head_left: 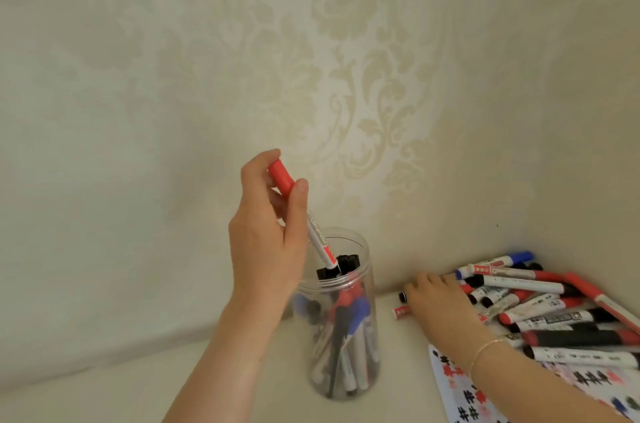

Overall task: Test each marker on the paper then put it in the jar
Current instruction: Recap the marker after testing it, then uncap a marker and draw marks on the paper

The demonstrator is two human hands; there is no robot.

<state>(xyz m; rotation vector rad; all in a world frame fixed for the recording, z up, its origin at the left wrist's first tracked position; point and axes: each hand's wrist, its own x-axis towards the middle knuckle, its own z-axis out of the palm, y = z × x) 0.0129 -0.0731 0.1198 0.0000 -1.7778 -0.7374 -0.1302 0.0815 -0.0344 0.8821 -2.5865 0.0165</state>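
Observation:
My left hand [266, 235] pinches a red-capped white marker [313, 228] near its cap, cap end up. The marker's lower end dips into the mouth of the clear plastic jar [372, 284], which stands upright and holds several red, blue and black markers. My right hand [440, 304] lies flat on the left edge of a pile of markers [554, 311] at the right, its fingers over a black-ended marker [401, 296] and a red-ended one [401, 311]. Under the pile lies the test paper [450, 384], covered with black and red marks.
The jar and pile sit on a pale tabletop [173, 384] pushed against a wall with cream damask wallpaper [346, 76]. The wall runs close behind the jar and the pile. A thin bracelet [485, 350] circles my right wrist.

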